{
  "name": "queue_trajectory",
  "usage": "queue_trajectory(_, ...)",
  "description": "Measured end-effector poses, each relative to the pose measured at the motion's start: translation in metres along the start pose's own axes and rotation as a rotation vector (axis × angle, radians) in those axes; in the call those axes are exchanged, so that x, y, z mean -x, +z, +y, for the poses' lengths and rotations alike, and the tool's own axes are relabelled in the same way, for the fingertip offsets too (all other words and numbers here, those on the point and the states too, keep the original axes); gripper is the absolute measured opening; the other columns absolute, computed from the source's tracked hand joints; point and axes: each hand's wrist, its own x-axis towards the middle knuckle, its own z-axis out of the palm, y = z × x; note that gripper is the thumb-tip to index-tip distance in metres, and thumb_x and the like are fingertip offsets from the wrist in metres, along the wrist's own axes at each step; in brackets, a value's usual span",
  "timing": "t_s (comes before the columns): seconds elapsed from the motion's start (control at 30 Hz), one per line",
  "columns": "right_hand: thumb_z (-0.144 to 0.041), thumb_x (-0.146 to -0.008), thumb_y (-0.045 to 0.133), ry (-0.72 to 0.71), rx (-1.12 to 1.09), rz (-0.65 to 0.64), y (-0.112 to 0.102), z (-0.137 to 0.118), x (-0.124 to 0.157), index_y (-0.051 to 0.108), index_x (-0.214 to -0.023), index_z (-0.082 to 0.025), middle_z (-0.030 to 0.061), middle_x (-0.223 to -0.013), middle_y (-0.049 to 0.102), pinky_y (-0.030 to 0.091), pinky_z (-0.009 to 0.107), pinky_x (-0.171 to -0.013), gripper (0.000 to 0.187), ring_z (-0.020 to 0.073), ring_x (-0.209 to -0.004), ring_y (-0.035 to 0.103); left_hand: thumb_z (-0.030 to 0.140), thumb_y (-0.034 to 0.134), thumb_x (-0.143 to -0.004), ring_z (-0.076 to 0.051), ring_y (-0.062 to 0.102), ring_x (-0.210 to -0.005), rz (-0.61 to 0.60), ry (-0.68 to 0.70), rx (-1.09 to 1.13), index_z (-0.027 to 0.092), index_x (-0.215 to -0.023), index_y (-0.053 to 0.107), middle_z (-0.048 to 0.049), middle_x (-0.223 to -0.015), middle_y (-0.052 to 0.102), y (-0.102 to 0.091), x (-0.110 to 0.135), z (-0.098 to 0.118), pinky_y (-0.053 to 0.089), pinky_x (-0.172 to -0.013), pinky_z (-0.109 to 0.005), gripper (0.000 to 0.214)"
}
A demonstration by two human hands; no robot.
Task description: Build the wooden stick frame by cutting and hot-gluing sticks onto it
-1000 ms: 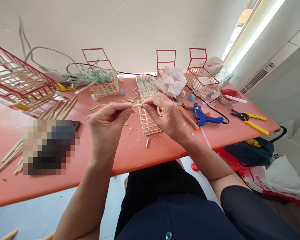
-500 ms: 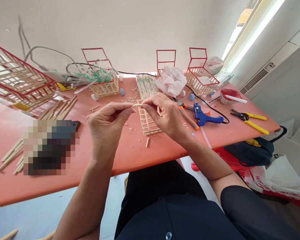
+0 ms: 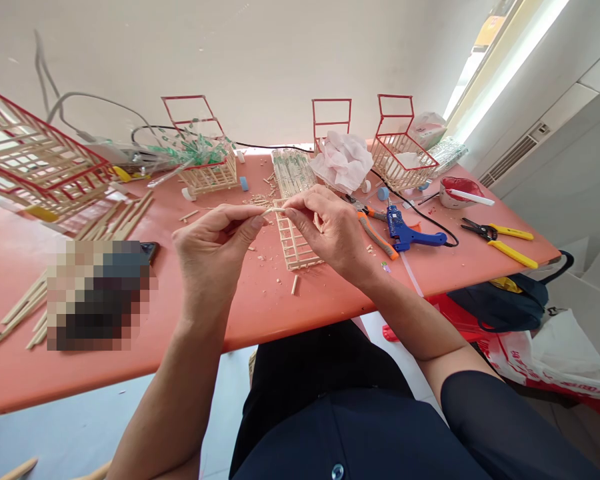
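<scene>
My left hand [image 3: 215, 250] and my right hand [image 3: 330, 230] pinch the two ends of a short thin wooden stick [image 3: 276, 211] between thumb and forefinger, held just above the orange table [image 3: 280, 307]. Right under the stick lies a flat ladder-like frame of pale sticks [image 3: 294, 240]. A loose stick piece [image 3: 295, 285] lies in front of it, among crumbs of wood.
Red-and-wood stick carts stand at the far left [image 3: 25, 160], back middle [image 3: 205, 167] and back right [image 3: 403, 157]. A blue glue gun [image 3: 410, 233], orange pliers [image 3: 377, 233], yellow cutters [image 3: 505, 243], a red paint bowl [image 3: 457, 190], crumpled tissue [image 3: 343, 163] and loose long sticks [image 3: 20, 310] lie about.
</scene>
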Motion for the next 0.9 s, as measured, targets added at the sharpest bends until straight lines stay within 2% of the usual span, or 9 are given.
queue_trajectory(0.3,-0.036,-0.113,0.062,-0.009,-0.002,0.002,0.0006,0.0003,0.0004,0.074,-0.101,-0.017,0.0036,-0.095,0.071,0.048,0.028,-0.082,0.026,0.0154,-0.086,0.063,0.021,0.087,-0.085,-0.015,0.078,-0.081,0.009,-0.003,-0.005,0.025,-0.096,0.09,0.0002,-0.088,0.085,0.0003,0.0,-0.0016,0.061,-0.077,-0.027,0.012)
queue_trajectory(0.53,-0.043,-0.115,0.058,-0.019,-0.024,0.017,0.0007,-0.0006,0.0001,0.074,-0.1,-0.017,0.0036,-0.093,0.07,0.048,0.028,-0.08,0.034,0.0144,-0.084,0.061,0.023,0.087,-0.084,-0.016,0.078,-0.081,0.009,-0.006,-0.006,0.027,-0.095,0.09,0.0007,-0.087,0.084,0.0007,0.0002,-0.0011,0.062,-0.077,-0.027,0.012)
queue_trajectory(0.9,-0.036,-0.114,0.061,-0.019,-0.006,0.002,0.0002,0.0001,0.0001,0.074,-0.101,-0.017,0.0034,-0.094,0.07,0.047,0.029,-0.083,0.026,0.0155,-0.087,0.062,0.022,0.087,-0.087,-0.016,0.077,-0.082,0.002,-0.011,-0.008,0.027,-0.097,0.089,0.0014,-0.088,0.084,0.0003,0.0005,-0.0029,0.062,-0.077,-0.028,0.011)
